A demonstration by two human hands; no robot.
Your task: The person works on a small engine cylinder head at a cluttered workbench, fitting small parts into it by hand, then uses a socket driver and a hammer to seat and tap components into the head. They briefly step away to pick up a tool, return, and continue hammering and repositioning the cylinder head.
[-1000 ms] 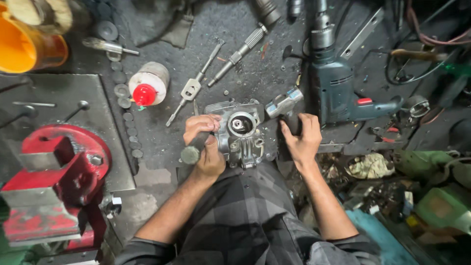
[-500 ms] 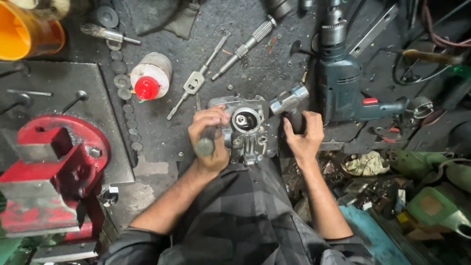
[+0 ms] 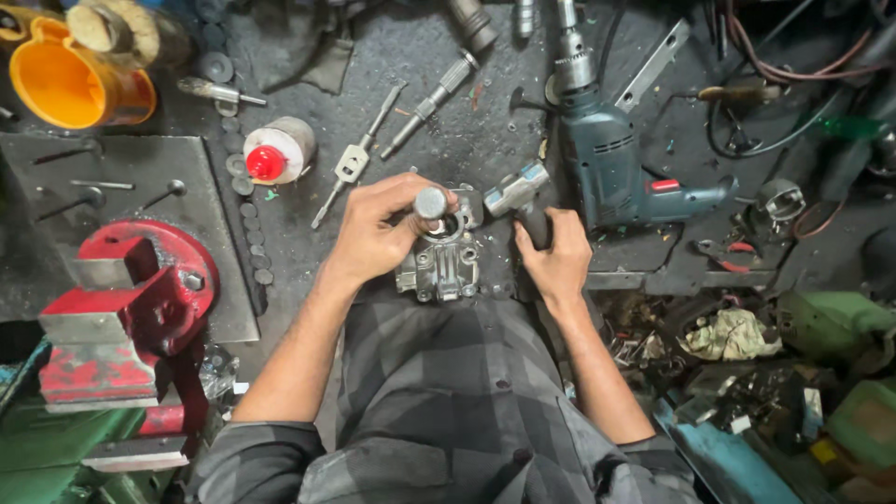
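The left hand [image 3: 378,233] is closed around a short grey metal cylinder [image 3: 430,203], fingers wrapped tight about its shaft with the round end face showing above the knuckles. The cylinder stands upright over the bore of a cast metal housing [image 3: 441,269], which sits on the dark workbench [image 3: 308,75] directly in front of the person's checked shirt. Whether the cylinder's lower end is seated in the bore or only resting on its rim cannot be made out, since the fingers cover the joint. The right hand [image 3: 558,257] lies just beside the housing, its fingers curled snugly around the dark handle of a hammer [image 3: 516,189], whose silvery head lies close to the housing's upper right corner. Behind the hammer lies a blue-green electric drill [image 3: 607,168], chuck pointing away from the person. A tap wrench [image 3: 355,161] lies aslant to the left of the housing, and near it a white can with a red cap [image 3: 277,151]. A red bench vise [image 3: 121,299] stands on a steel plate at the left edge, well apart from both hands. An orange jug [image 3: 70,84] sits at the far left corner.
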